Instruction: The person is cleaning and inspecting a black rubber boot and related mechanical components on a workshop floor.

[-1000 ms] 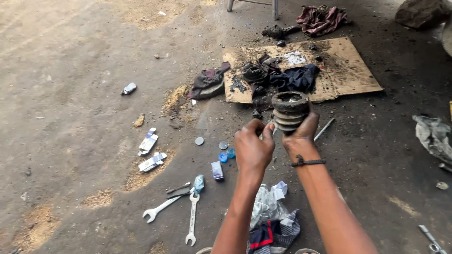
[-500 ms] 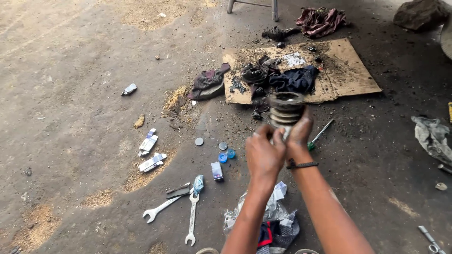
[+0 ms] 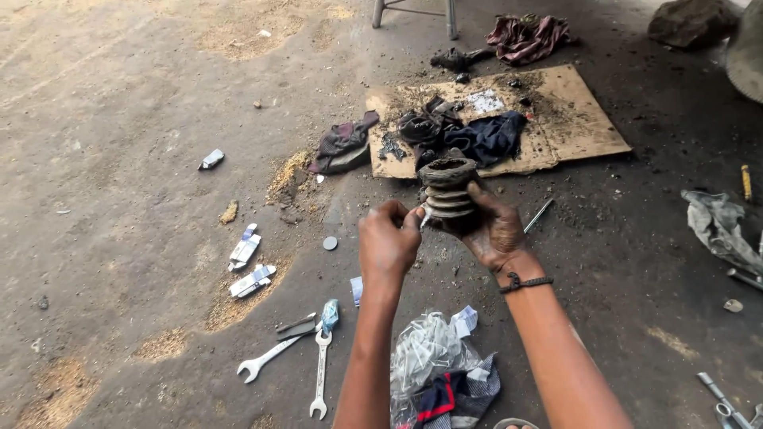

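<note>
Right hand [image 3: 494,230]: fingers [image 3: 477,195] curled round the lower half of a ribbed rubber boot [image 3: 447,189], closed firmly on it, palm and fingers black with grease. Left hand [image 3: 388,242]: fingers pinched shut on a thin pale strip [image 3: 425,216] at the boot's lower rib; whether it is a band or a tie, cannot tell.

Boot is held in the air above the floor [image 3: 143,119], just in front of the cardboard sheet [image 3: 580,119] with its dark rags [image 3: 485,135].

Orientation: long axis near upright, leaning slightly away from the person. Wide open mouth points up; narrow end sits down inside the right palm, hidden.

Risks, as judged:
- Greasy grip; boot may slip or twist in the right hand if the left pulls hard on the strip.
- Strip is small; the pinch could lose it.
- A drop would land the open mouth in floor grit near the wrenches [image 3: 294,357] and plastic bag [image 3: 425,357].
</note>
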